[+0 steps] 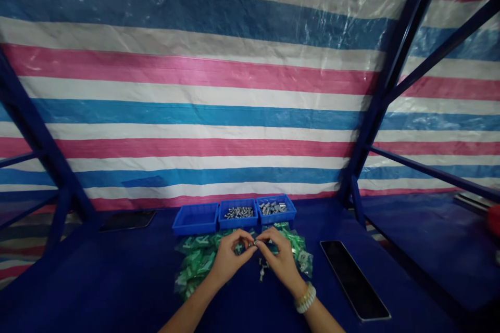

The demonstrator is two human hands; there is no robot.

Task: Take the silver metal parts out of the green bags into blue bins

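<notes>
My left hand (233, 255) and my right hand (279, 257) meet over the blue table, fingertips pinched together. Between them is a small metal part (253, 243), mostly covered by the fingers, so its exact kind does not show. Just below the right fingers, a few small metal pieces (262, 269) lie on the table. Green-and-clear plastic packets (197, 265) are heaped beside and behind my left hand, and more packets (299, 247) lie behind my right hand. A pale beaded bracelet (305, 299) circles the right wrist.
Behind the packets stand a blue bin (195, 220) with nothing visible inside, a bin of small metal cylinders (239, 213) and a bin of metal pieces (273, 208). A phone (354, 280) lies right, a dark flat device (128, 220) left. Blue frame posts (365, 119) stand before a striped sheet.
</notes>
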